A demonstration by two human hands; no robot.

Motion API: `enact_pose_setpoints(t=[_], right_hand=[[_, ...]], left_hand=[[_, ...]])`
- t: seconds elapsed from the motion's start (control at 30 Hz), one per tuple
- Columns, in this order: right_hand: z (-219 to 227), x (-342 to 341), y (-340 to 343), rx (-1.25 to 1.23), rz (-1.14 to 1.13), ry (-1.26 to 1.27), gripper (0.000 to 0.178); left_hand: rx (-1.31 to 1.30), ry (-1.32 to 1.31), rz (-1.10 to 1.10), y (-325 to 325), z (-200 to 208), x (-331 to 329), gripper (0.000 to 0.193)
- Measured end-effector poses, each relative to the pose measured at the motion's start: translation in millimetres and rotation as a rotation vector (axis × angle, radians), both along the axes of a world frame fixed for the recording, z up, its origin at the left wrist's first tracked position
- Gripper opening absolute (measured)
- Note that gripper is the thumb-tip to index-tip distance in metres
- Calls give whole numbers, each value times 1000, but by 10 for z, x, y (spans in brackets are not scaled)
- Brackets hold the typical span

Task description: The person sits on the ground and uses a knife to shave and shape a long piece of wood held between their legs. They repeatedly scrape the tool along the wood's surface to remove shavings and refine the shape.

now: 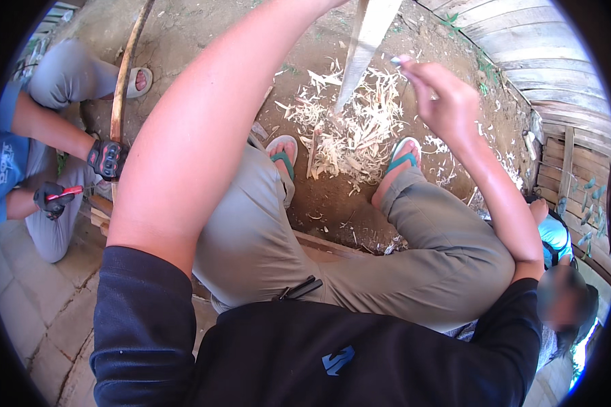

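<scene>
A pale, shaved wooden piece point(364, 57) comes down from the top edge and narrows to a point above a heap of wood shavings point(360, 139). My left arm reaches up beside it; only a sliver of my left hand point(334, 3) shows at the top edge, its fingers out of view. To the right of the wood, my right hand point(448, 102) is closed, thumb and fingers pinched together. A small pale-blue tip point(395, 61) shows at its fingertips, with a blurred thin dark line toward the wood. What the whole thing is, I cannot make out.
At left a gloved person point(107, 159) holds a long wooden stick point(123, 74) and a red-handled tool point(66, 192). Another person point(555, 237) sits at right. My sandalled feet flank the shavings on bare dirt; a plank wall point(563, 81) stands at right.
</scene>
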State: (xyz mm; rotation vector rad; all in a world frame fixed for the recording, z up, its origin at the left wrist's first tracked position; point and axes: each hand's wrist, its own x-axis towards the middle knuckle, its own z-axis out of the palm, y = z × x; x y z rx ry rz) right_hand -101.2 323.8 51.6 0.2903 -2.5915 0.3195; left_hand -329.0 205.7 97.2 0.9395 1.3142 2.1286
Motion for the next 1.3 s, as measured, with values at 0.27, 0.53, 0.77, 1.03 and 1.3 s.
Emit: enact_pose_setpoints(t=[0.27, 0.53, 0.77, 1.03, 1.3], right_hand=[[-168, 20, 36, 43, 46, -63, 20], [-259, 29, -20, 33, 27, -111, 12], [-244, 20, -42, 2, 42, -113, 12], [-15, -40, -44, -86, -63, -139, 10], [535, -24, -26, 130, -116, -365, 15]], left_hand=[[-3, -22, -15, -23, 18, -3, 95], [-3, -47, -29, -38, 53, -9, 91], [-8, -77, -45, -52, 83, -21, 87], [9, -389, -196, -274, 322, -163, 82], [-91, 141, 68, -41, -34, -78, 77]])
